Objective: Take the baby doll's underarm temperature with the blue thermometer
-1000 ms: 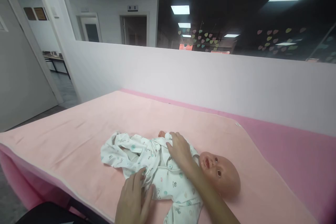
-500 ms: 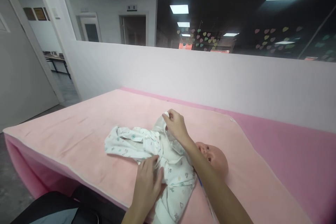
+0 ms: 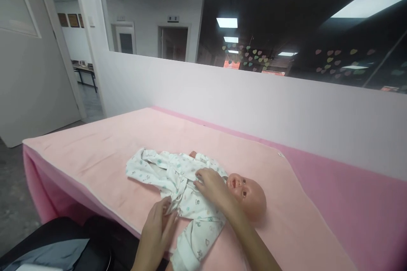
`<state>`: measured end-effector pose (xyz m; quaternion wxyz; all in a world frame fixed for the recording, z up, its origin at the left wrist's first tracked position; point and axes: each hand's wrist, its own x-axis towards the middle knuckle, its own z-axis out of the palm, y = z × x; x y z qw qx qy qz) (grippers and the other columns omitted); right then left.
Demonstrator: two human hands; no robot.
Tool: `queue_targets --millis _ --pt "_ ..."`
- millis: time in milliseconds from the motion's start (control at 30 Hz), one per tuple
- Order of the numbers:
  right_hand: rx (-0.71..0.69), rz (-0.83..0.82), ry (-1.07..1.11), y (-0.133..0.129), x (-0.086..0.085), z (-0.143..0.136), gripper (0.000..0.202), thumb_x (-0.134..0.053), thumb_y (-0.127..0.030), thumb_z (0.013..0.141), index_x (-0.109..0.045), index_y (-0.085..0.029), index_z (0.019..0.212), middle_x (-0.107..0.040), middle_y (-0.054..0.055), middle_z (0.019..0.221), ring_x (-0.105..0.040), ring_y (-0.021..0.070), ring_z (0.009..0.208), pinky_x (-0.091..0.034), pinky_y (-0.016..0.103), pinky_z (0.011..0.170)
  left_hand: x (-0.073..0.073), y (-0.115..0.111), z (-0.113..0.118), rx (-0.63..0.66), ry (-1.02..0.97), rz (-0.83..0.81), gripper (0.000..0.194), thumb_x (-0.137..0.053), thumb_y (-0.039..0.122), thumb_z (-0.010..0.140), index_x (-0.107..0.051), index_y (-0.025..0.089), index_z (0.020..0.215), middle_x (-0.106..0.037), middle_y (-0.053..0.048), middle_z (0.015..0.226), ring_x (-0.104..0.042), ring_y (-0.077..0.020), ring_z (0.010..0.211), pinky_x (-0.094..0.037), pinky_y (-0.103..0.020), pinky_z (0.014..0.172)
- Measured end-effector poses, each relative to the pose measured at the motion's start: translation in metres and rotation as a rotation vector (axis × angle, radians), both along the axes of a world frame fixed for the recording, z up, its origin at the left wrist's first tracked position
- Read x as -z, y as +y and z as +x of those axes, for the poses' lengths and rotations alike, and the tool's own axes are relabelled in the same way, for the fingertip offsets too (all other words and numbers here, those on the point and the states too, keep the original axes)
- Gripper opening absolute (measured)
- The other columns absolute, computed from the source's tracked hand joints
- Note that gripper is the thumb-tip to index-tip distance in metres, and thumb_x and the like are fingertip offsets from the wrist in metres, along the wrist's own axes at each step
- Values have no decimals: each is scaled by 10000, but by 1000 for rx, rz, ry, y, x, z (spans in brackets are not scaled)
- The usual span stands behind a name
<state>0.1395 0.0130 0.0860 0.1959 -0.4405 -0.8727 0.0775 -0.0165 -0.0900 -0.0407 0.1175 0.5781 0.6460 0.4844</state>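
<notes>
A baby doll [image 3: 251, 197] lies on its back, its head to the right. It wears a white baby shirt [image 3: 189, 192] with small printed figures, and the front flap lies across its body. My right hand [image 3: 211, 186] rests on the chest of the shirt, fingers stretched out and thumb a little apart. At the near lower edge of the shirt, my left hand [image 3: 157, 222] has its fingers bent against the cloth, a bit of it between fingertips and thumb. Patterned baby trousers [image 3: 143, 169] reach out to the left. A small doll hand shows beyond the far sleeve.
A light pink blanket [image 3: 104, 148] covers the table over a darker pink cloth [image 3: 343, 194]. Behind it rises a white wall [image 3: 222, 97] with a wide window [image 3: 286, 29]. A door [image 3: 38, 72] is at the left. My dark-clothed lap is below the table edge.
My right hand has lowered the raised shirt flap onto the doll's front and let go of it. My left hand has shifted down and left. The camera view has tilted up and left.
</notes>
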Motion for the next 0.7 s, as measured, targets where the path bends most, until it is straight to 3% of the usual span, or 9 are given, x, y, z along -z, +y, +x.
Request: queue_targets --millis 133,267,367,467,600,700 --pt "-5 74 12 -10 15 18 200 -512 -121 762 -600 -205 921 -639 41 945 -572 178 887 -404 268 724 -2 -3 -2 51 72 -130 409 -429 446 829 -498 172 1125 -579 -63 748 -561 -239 703 -463 -409 682" --pt "-7 174 80 -20 23 18 144 -487 -175 826 -585 -213 924 -619 33 949 -573 166 860 -419 280 735 -7 -8 3 83 150 -128 287 -372 383 861 -551 196 986 -589 -75 827 -543 -248 787 -417 -417 739" --pt "-31 264 89 -32 29 16 82 -529 -267 829 -579 -205 850 -600 44 985 -550 188 923 -400 356 853 -10 -14 4 123 148 -116 219 -383 342 854 -557 218 902 -592 -66 878 -525 -247 867 -404 -407 774" --pt "-64 309 46 -42 35 20 50 -559 -202 801 -552 -203 751 -596 29 947 -532 198 950 -306 458 973 -9 -20 -1 142 119 -72 161 -425 285 818 -555 228 894 -595 -62 953 -497 -258 982 -383 -429 842" --pt "-105 289 44 -46 38 32 116 -529 -102 780 -525 -213 745 -587 -7 824 -548 170 849 -281 484 1002 2 -23 -14 165 19 -24 114 -535 258 714 -584 221 810 -608 -71 957 -456 -299 1086 -368 -464 898" --pt "-82 305 74 -41 36 34 133 -493 -93 792 -507 -213 736 -575 -21 761 -549 152 759 -286 491 998 3 -10 -29 172 -230 28 107 -574 294 690 -537 195 699 -604 -67 827 -538 -273 956 -451 -387 800"
